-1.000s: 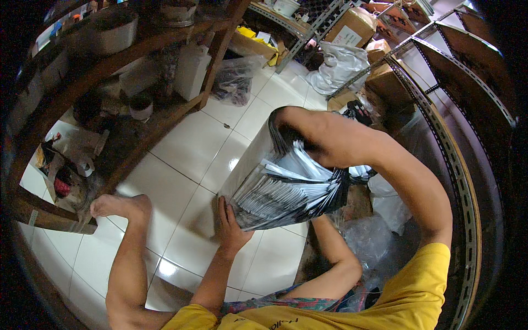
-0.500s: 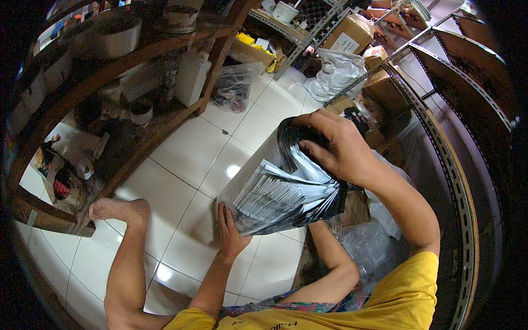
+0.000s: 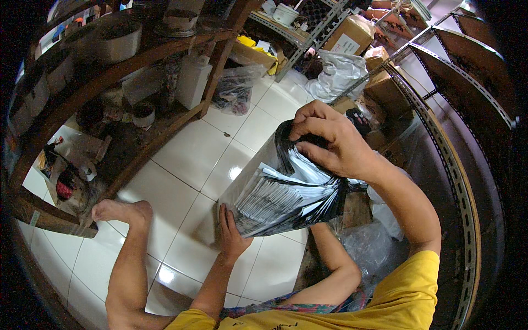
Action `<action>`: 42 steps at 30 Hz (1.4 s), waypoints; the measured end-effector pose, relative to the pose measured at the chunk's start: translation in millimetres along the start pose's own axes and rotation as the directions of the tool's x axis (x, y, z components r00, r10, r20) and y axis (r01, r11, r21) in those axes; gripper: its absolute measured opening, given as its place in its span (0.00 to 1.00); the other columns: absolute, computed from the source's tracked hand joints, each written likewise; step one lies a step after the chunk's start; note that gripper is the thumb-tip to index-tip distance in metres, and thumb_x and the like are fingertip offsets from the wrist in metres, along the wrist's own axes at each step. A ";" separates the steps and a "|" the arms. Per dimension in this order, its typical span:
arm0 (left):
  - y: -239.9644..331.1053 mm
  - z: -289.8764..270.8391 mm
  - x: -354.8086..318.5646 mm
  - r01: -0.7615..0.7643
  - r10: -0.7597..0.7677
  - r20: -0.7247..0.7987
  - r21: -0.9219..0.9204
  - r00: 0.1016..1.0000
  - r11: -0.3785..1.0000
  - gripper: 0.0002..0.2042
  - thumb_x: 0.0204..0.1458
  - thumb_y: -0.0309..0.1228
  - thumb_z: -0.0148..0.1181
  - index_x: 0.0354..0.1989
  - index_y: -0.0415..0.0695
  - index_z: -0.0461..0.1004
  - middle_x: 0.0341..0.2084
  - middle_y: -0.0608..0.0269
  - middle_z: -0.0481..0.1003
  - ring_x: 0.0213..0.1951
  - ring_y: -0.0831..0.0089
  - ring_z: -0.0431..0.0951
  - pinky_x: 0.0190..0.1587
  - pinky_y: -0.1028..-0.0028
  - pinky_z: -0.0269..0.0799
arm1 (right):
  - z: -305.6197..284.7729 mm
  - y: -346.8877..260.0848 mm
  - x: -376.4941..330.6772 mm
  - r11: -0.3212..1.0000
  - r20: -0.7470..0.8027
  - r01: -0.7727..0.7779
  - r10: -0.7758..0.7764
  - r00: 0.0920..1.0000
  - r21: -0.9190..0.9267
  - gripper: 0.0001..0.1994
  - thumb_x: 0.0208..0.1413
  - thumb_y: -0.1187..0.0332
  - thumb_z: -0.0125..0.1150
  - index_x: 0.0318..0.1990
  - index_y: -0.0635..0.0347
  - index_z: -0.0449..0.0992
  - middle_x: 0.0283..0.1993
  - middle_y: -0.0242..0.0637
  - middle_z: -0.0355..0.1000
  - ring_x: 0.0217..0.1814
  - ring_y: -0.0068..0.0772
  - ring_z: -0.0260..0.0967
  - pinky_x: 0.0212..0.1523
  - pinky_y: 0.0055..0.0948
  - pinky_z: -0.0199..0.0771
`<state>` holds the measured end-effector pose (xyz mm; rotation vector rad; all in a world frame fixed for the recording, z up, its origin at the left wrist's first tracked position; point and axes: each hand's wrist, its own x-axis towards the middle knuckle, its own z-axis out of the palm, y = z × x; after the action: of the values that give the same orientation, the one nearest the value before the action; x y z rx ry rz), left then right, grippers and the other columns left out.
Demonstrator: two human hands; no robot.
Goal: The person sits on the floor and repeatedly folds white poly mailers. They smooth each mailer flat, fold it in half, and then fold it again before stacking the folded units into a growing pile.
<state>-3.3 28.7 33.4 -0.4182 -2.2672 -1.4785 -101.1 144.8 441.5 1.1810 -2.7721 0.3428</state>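
A thick bundle of thin plastic bags (image 3: 275, 195), whitish inside with black edges and a glossy grey outer face, is held in front of me above the tiled floor. It looks folded, with its layers fanning out at the near side. My left hand (image 3: 234, 239) supports the lower left end, fingers lying along the outer face and thumb underneath. At the upper right end my right hand (image 3: 335, 140) grips the bundle, its thumb inside the fold and its fingers bent over the black edges. The fingertips of that hand are partly hidden.
To the left stands a wooden shelf (image 3: 148, 52) with white tubs and containers. Metal racks (image 3: 434, 104) curve along the right. Farther back lie a clear bag of dark items (image 3: 234, 96), a white sack (image 3: 335, 71) and a cardboard box (image 3: 346, 38). Crumpled clear plastic (image 3: 366, 250) lies beside my leg.
My right hand's fingers have lifted and curled more tightly at the bundle's upper edge. The left hand keeps its hold, and the view has shifted slightly.
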 end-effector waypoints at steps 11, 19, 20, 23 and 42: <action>0.5 -2.1 0.8 0.005 -0.005 0.010 0.002 1.000 1.000 0.59 0.36 0.39 0.79 0.71 0.37 0.40 0.68 0.28 0.48 0.69 0.31 0.51 0.70 0.43 0.52 | 2.6 0.3 -11.4 0.976 -0.094 -0.187 0.177 0.980 -0.108 0.11 0.50 0.72 0.70 0.40 0.64 0.77 0.37 0.45 0.75 0.43 0.48 0.75 0.45 0.37 0.73; -0.9 0.1 1.1 -0.037 0.037 -0.012 0.012 0.999 0.999 0.59 0.36 0.39 0.80 0.71 0.37 0.40 0.68 0.29 0.47 0.69 0.31 0.51 0.70 0.42 0.52 | 1.2 -3.2 -17.5 0.983 0.009 -0.134 0.137 0.991 -0.128 0.12 0.49 0.75 0.66 0.41 0.61 0.74 0.38 0.47 0.72 0.43 0.57 0.74 0.41 0.46 0.75; -0.1 -0.8 1.7 -0.023 0.023 -0.002 0.005 1.000 1.000 0.59 0.36 0.39 0.80 0.71 0.37 0.40 0.68 0.28 0.47 0.69 0.31 0.50 0.70 0.43 0.52 | 2.6 -1.8 -19.3 0.982 0.007 -0.126 0.128 0.992 -0.142 0.12 0.49 0.75 0.66 0.42 0.60 0.74 0.39 0.47 0.72 0.42 0.57 0.74 0.41 0.46 0.75; 1.7 -2.8 3.5 0.000 0.000 0.012 -0.008 1.000 1.000 0.59 0.35 0.39 0.80 0.71 0.37 0.40 0.68 0.28 0.47 0.69 0.32 0.50 0.70 0.43 0.52 | 3.2 -2.2 -20.3 0.977 0.040 -0.122 0.131 0.991 -0.174 0.13 0.49 0.75 0.65 0.44 0.60 0.72 0.39 0.47 0.72 0.43 0.58 0.74 0.41 0.48 0.76; 0.5 -0.4 2.1 -0.028 0.029 -0.031 0.029 0.999 0.999 0.58 0.36 0.39 0.79 0.71 0.37 0.42 0.67 0.29 0.50 0.68 0.32 0.54 0.69 0.43 0.54 | 1.6 -5.2 -17.5 0.885 -0.042 0.092 -0.124 0.991 -0.457 0.10 0.45 0.71 0.63 0.38 0.57 0.79 0.36 0.38 0.73 0.37 0.45 0.74 0.36 0.39 0.78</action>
<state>-4.9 28.5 35.0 -0.4144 -2.2459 -1.4267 -85.2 153.2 437.5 1.1610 -2.5076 -0.2634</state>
